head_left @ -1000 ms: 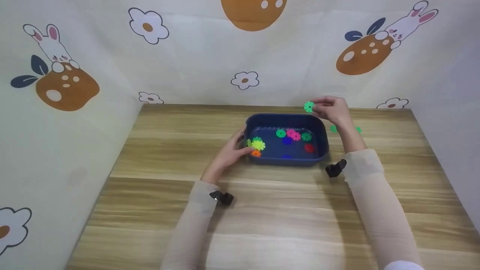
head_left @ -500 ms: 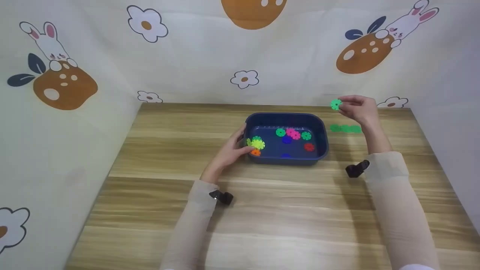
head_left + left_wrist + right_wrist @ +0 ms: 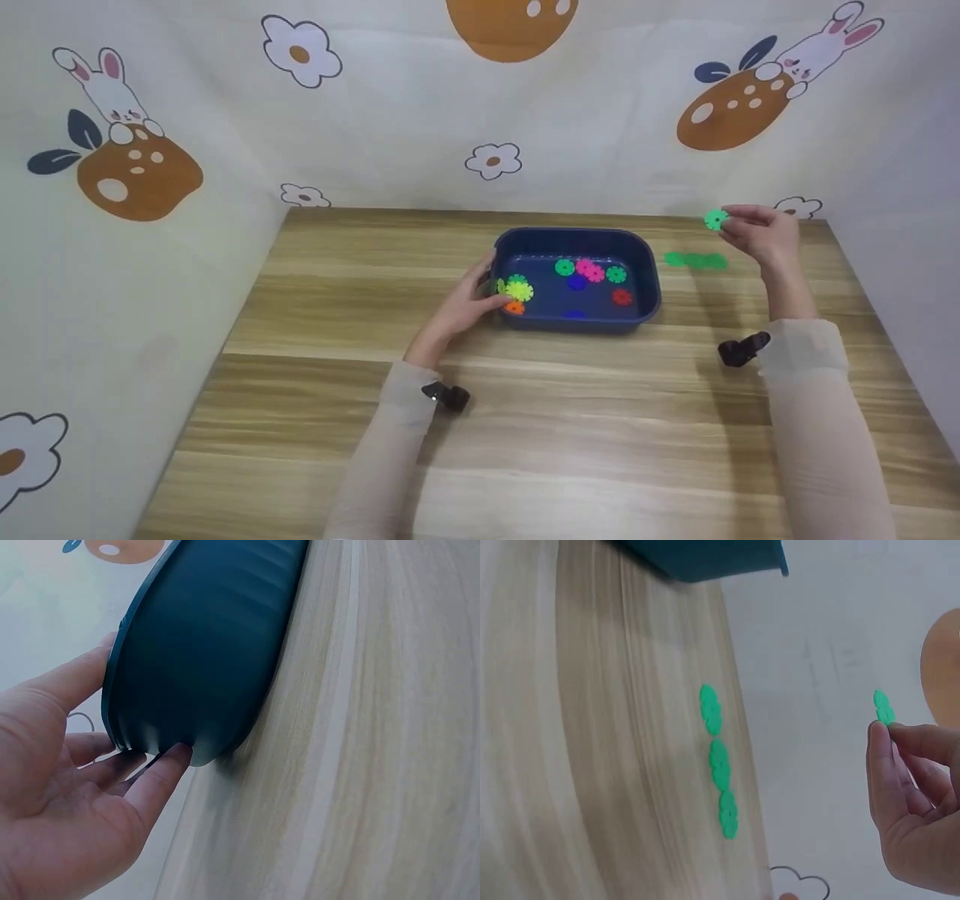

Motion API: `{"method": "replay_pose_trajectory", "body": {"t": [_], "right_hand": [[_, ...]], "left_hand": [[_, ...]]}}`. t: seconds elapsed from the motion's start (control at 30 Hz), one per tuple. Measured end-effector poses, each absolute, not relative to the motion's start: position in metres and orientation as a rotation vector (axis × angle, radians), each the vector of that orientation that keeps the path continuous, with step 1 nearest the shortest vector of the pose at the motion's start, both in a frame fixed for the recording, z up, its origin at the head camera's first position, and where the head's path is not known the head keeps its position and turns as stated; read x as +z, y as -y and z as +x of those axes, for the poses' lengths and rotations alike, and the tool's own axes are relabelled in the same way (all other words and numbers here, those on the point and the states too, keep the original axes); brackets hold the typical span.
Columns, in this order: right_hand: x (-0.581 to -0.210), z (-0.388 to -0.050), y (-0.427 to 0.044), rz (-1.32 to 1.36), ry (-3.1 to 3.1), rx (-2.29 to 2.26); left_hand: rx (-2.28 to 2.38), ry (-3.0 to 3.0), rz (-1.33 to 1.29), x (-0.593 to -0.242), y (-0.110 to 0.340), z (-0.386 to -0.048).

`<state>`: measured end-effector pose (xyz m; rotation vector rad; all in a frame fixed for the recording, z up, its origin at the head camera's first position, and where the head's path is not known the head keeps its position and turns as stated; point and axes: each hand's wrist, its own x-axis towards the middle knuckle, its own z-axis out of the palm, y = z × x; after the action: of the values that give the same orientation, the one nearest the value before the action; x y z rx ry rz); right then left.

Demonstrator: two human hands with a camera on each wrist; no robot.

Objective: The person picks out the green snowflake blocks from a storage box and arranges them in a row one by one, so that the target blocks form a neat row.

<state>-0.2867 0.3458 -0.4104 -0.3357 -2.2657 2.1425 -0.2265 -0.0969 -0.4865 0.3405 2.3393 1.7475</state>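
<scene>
Right hand (image 3: 765, 236): raised over the far right of the wooden table (image 3: 525, 420), thumb and fingers pinching a single green disc (image 3: 716, 220) by its edge. My head view has the disc nearly face-on, notches and centre hole readable; the right wrist turns it to a narrow oval, up off the tabletop with the printed cloth (image 3: 390, 135) behind.

Row of green discs (image 3: 697, 261) on the table, right of the bin. From the head I get a blurred strip; the right wrist resolves it into three, end to end — the two farthest from the bin touching or nearly, I can't tell which.

Left hand (image 3: 461, 306): gripping the left end of the dark blue bin (image 3: 577, 325), thumb over the rim. The left wrist adds fingertips against the outer wall, which reads teal there.

Bin contents reach me by the head view only: yellow disc (image 3: 518, 292) and orange disc (image 3: 514, 308) bunched by the left thumb, two pink discs (image 3: 590, 271) overlapping, a blue disc (image 3: 577, 282) just in front of them, a red disc (image 3: 622, 298) toward the right end. Second blue patch at the near wall — partly hidden.
</scene>
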Motion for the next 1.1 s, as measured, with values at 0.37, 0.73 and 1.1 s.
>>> {"method": "replay_pose_trajectory", "body": {"t": [0.37,0.73,1.1], "right_hand": [[-0.426,-0.284,-0.37,-0.505,2.155,2.202],[-0.444,-0.284,-0.389,-0.664,2.109,2.19],[-0.457,-0.285,-0.392,-0.848,2.003,2.327]], "left_hand": [[1.745,-2.332,0.357,-0.487,0.096,-0.228],[1.764,-2.324,0.311,-0.485,0.097,-0.227],[1.725,-2.359,0.318,-0.486,0.097,-0.227]]}}
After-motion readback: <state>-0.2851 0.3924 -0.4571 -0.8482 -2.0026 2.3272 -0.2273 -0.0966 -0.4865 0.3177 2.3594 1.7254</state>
